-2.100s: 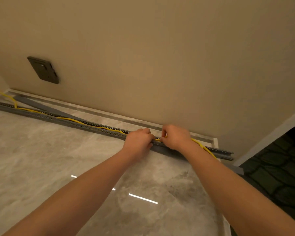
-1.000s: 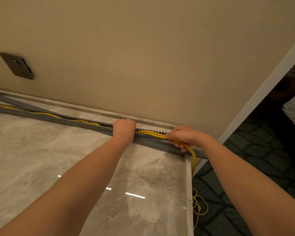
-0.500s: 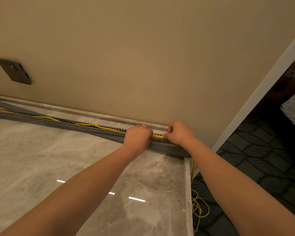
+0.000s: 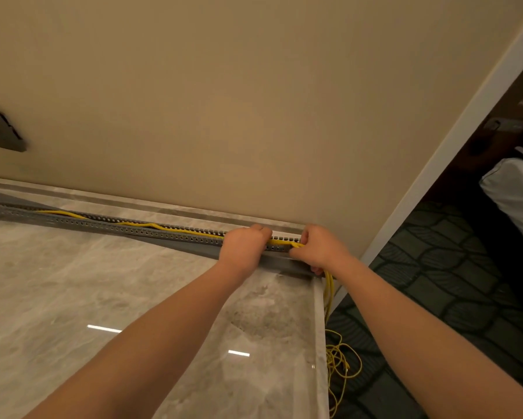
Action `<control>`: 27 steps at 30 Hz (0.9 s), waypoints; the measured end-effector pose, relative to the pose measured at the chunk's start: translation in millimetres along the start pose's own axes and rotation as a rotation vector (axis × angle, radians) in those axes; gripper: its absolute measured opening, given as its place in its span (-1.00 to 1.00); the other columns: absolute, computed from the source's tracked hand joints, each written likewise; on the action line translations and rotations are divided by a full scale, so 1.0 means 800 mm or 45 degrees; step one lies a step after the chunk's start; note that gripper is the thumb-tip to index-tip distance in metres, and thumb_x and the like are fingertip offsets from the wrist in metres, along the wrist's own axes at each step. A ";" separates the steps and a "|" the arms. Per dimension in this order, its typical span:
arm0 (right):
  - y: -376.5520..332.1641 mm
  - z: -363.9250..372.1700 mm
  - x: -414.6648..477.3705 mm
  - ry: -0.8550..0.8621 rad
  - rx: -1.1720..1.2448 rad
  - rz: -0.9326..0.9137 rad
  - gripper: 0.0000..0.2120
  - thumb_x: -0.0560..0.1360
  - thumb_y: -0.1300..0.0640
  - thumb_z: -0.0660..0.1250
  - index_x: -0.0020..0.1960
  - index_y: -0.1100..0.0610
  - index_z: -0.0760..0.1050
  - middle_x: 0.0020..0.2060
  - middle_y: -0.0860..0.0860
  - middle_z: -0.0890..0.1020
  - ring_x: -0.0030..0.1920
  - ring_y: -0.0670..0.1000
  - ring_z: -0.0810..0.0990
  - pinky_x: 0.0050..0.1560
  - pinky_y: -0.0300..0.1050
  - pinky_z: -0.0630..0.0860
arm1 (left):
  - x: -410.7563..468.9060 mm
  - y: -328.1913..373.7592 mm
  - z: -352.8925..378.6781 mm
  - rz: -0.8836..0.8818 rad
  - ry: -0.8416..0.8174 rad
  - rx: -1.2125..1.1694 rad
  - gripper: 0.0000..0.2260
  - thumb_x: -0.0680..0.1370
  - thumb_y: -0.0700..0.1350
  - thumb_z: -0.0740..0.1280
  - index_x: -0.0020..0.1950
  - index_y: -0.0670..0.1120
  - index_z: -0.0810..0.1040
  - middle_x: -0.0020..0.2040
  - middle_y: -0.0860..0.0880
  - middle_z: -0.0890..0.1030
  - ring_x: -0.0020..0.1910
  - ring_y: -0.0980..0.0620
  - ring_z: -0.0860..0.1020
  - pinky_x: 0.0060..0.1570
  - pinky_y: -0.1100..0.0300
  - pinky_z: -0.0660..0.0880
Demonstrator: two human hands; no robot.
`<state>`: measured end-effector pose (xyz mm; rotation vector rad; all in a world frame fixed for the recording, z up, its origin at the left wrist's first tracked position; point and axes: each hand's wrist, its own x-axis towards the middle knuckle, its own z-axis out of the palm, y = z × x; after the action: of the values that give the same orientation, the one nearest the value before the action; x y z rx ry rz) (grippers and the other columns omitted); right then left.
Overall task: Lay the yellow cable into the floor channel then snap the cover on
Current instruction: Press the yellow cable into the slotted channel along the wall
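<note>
A person's two bare hands work at the right end of a grey slotted floor channel [image 4: 163, 234] that runs along the foot of a beige wall [image 4: 254, 101], its long axis stretching from the far left of the scene to the wall's corner at the right. The yellow cable [image 4: 279, 241] follows that same line: it lies partly in the channel on the left, rising above the slots in places, passes between the two hands, then bends over the channel's end and drops down the edge of the marble floor [image 4: 103, 282] to a loose tangle on the dark patterned carpet [image 4: 435, 282] below.

The left hand [image 4: 243, 246] sits knuckles-up over the channel, fingers curled downward onto it; whether they pinch the cable or only press it cannot be told. The right hand [image 4: 319, 247], just beside it and nearer the channel's end, is closed around the cable where it turns downward. Both forearms reach in from the near edge, roughly square to the channel, so the cable runs crosswise to the fingers.

By the look of it the laying is unfinished at this end, and the slack on the carpet would have to be managed before any cover goes on. A flat grey strip [image 4: 0, 196], possibly the cover, lies behind the channel at the far left. A dark wall plate [image 4: 0, 133] is mounted above.
</note>
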<state>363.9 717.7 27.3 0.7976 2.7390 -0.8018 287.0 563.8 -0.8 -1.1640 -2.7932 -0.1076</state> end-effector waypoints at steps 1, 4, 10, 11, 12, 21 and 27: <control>0.008 -0.006 -0.002 -0.024 -0.007 0.016 -0.82 0.37 0.04 0.41 -0.19 0.04 0.41 -0.32 0.09 0.64 -0.42 0.06 0.64 -0.35 -0.01 0.63 | 0.001 -0.001 -0.002 -0.012 -0.005 -0.005 -0.83 0.51 -0.20 0.30 0.08 -0.03 0.48 0.04 -0.04 0.59 -0.09 -0.13 0.60 -0.31 0.10 0.33; 0.028 -0.020 -0.010 -0.005 -0.053 -0.021 -0.90 0.42 0.05 0.37 -0.15 0.06 0.47 -0.25 0.09 0.63 -0.30 0.07 0.63 -0.25 0.02 0.62 | 0.003 0.004 -0.008 -0.016 -0.034 0.034 -0.79 0.49 -0.24 0.31 0.10 -0.04 0.48 0.02 -0.06 0.61 -0.06 -0.13 0.60 -0.26 0.08 0.38; 0.028 -0.024 -0.015 0.208 0.201 -0.145 -0.79 0.53 -0.06 0.24 -0.04 0.09 0.43 -0.22 0.07 0.59 -0.15 0.13 0.58 -0.10 0.07 0.51 | -0.003 0.008 -0.012 0.058 -0.025 0.184 -0.77 0.47 -0.27 0.34 0.10 -0.07 0.56 0.05 -0.07 0.49 -0.15 -0.13 0.59 -0.37 0.09 0.35; 0.031 -0.027 -0.014 0.207 0.147 -0.161 -0.81 0.55 -0.05 0.22 -0.05 0.08 0.44 -0.21 0.07 0.60 -0.16 0.12 0.58 -0.09 0.08 0.52 | -0.004 0.006 -0.011 0.074 -0.021 0.197 -0.76 0.47 -0.26 0.35 0.11 -0.05 0.57 0.05 -0.07 0.49 -0.16 -0.12 0.59 -0.38 0.08 0.37; 0.035 -0.031 -0.013 0.203 0.106 -0.171 -0.82 0.55 -0.04 0.23 -0.08 0.06 0.46 -0.22 0.05 0.60 -0.17 0.09 0.58 -0.11 0.05 0.53 | -0.005 0.005 -0.010 0.090 -0.016 0.203 -0.75 0.47 -0.25 0.36 0.12 -0.04 0.57 0.06 -0.06 0.49 -0.16 -0.11 0.59 -0.37 0.08 0.39; 0.060 -0.062 -0.002 0.025 -0.132 -0.208 -0.89 0.50 0.07 0.34 -0.21 0.01 0.56 -0.21 0.02 0.62 -0.15 0.04 0.58 -0.13 -0.02 0.53 | -0.009 0.004 0.000 0.208 0.120 0.069 -0.68 0.53 -0.17 0.32 0.26 0.04 0.55 0.12 0.01 0.54 -0.08 -0.05 0.60 -0.28 0.15 0.46; 0.064 -0.050 0.002 0.051 -0.085 -0.256 -0.90 0.49 0.22 0.34 -0.10 0.14 0.65 -0.24 -0.02 0.58 -0.18 -0.03 0.53 -0.19 -0.17 0.42 | -0.009 0.003 0.000 0.197 0.149 -0.019 -0.74 0.57 -0.14 0.25 0.22 0.04 0.58 0.10 0.02 0.55 -0.08 -0.06 0.61 -0.28 0.15 0.46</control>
<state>389.5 776.8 37.0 0.5368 2.8984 -0.7327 293.8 560.7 -1.4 -1.3271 -2.5959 -0.1769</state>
